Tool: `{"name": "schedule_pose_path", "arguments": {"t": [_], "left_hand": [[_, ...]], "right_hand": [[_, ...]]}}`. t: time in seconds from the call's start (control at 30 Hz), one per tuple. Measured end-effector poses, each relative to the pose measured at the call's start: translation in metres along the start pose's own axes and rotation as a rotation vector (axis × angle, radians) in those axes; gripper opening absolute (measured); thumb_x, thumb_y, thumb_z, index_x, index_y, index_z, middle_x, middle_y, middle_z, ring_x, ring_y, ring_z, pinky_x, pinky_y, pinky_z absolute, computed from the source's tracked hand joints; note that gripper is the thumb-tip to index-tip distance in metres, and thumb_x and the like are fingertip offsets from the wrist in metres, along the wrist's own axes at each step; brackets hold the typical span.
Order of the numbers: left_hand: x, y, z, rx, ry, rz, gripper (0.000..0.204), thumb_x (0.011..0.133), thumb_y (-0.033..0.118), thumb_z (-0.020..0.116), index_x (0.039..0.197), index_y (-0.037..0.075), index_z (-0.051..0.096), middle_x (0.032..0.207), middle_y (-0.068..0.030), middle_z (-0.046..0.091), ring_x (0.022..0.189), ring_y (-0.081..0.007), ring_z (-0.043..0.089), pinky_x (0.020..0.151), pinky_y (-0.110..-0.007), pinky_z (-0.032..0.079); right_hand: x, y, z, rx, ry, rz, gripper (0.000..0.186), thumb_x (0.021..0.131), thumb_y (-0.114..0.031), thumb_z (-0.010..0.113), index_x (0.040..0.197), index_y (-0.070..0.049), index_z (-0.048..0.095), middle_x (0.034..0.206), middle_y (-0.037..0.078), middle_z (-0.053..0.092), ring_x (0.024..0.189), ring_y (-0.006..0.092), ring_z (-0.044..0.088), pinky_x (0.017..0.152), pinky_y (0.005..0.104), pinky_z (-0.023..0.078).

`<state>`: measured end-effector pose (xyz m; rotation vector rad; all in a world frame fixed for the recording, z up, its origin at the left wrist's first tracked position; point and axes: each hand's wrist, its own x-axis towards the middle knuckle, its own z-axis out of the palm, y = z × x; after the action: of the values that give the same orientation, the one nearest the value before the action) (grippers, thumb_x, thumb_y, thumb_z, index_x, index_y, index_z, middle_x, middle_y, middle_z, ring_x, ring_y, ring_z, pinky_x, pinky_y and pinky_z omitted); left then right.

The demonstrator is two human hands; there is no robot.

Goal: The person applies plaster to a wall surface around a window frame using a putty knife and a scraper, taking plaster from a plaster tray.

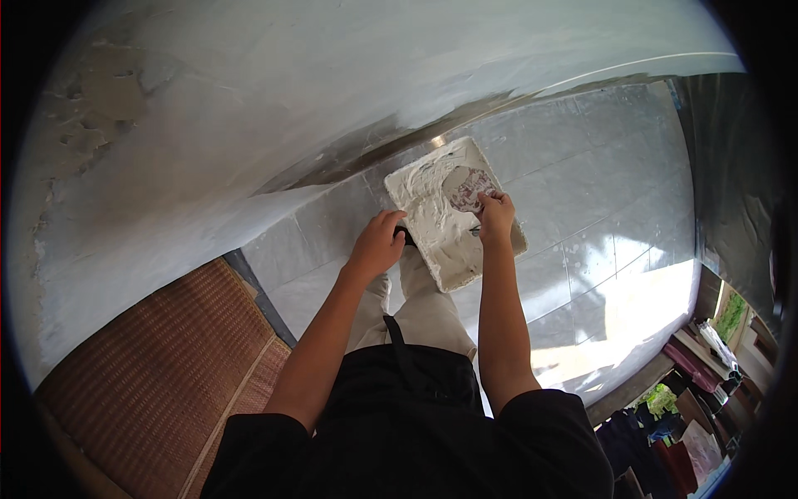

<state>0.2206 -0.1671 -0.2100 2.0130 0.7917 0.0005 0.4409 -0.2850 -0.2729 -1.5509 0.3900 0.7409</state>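
Observation:
A rectangular tray [442,274] holds thick off-white paste [428,212], smeared unevenly over its inside and along its rim. My right hand [496,218] reaches over the tray's right side. Its fingers pinch the edge of a flat, rounded disc [467,188] with a reddish-and-white mottled face, partly smeared with paste. The disc lies over the paste; whether it touches the paste I cannot tell. At the tray's left edge is my left hand [379,243], fingers loosely stretched and holding nothing visible. Its fingertips are close to the rim, and contact is unclear.
A grey wall [249,100] with rough patches rises ahead and to the left. Grey tiles [582,191] cover the floor, with bright sunlight at right. A brown woven mat [166,374] lies at lower left. Assorted household items [682,441] crowd the lower right.

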Motion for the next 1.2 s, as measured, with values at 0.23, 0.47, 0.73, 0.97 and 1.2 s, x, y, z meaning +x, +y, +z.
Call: {"name": "schedule_pose_path", "arguments": {"t": [0.23,0.47,0.73,0.97,1.2], "left_hand": [[0.001,-0.018,0.017,0.002,-0.103,-0.068,0.037,0.088,0.008,0.057,0.124,0.006,0.052,0.123,-0.0141,0.055,0.113,-0.0344,0.055,0.094,-0.041,0.046],[-0.005,-0.03,0.029,0.008,-0.172,-0.129,0.038,0.087,0.007,0.058,0.125,0.006,0.052,0.122,-0.0137,0.056,0.11,-0.0336,0.057,0.091,-0.04,0.048],[-0.002,-0.044,0.024,0.017,-0.142,-0.063,0.036,0.087,0.005,0.057,0.124,0.005,0.053,0.118,-0.0134,0.057,0.098,-0.0314,0.06,0.082,-0.038,0.05],[-0.006,-0.048,0.02,-0.015,-0.179,-0.162,0.035,0.088,0.006,0.056,0.123,0.004,0.053,0.117,-0.0143,0.057,0.103,-0.0326,0.059,0.085,-0.039,0.049],[-0.013,-0.06,0.022,0.02,-0.2,-0.151,0.034,0.089,0.008,0.056,0.123,0.003,0.053,0.119,-0.0154,0.057,0.111,-0.0335,0.057,0.092,-0.04,0.048]], "right_hand": [[0.027,0.038,0.003,-0.01,0.161,0.054,0.022,0.079,0.003,0.069,0.091,-0.001,0.051,0.077,0.007,0.058,0.06,0.0126,0.054,0.049,0.0277,0.047],[0.051,0.065,0.021,0.074,0.168,0.094,0.026,0.081,0.002,0.069,0.089,-0.005,0.045,0.081,0.009,0.057,0.068,0.0179,0.058,0.057,0.0311,0.053],[0.091,0.095,0.044,-0.166,0.264,-0.061,0.026,0.08,0.003,0.07,0.086,-0.003,0.045,0.079,0.01,0.058,0.067,0.018,0.058,0.054,0.0318,0.051],[0.094,0.103,0.054,-0.168,0.284,0.004,0.025,0.079,0.004,0.069,0.086,-0.003,0.046,0.078,0.01,0.059,0.066,0.0177,0.059,0.054,0.0314,0.052],[0.09,0.104,0.059,-0.047,0.268,0.062,0.024,0.076,0.0,0.072,0.084,-0.003,0.05,0.076,0.01,0.061,0.065,0.0177,0.059,0.055,0.0327,0.05]]}}
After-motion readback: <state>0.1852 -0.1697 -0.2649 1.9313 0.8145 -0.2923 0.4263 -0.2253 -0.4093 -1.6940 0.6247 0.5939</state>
